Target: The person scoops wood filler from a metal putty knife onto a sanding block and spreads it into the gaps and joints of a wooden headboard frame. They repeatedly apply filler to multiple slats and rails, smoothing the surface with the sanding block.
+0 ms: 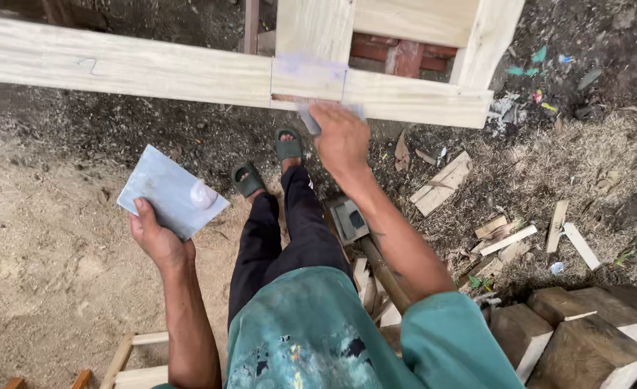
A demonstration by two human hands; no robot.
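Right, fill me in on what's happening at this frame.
A person stands over a pale wooden frame. The right hand presses a small scraper against the frame's joint, where grey filler is smeared. The left hand holds a flat grey board carrying a dab of filler. Sawdust and offcuts cover the ground.

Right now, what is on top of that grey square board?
On the grey board in the left hand sits a pale blob of filler. The thumb covers one edge.

We see a flat grey square board (171, 191) with a white putty blob, tilted, its lower edge pinched in our left fingers (143, 214). A small grey scraper (310, 119) protrudes past our right fingers (333, 115), touching the pale wooden frame (311, 79).
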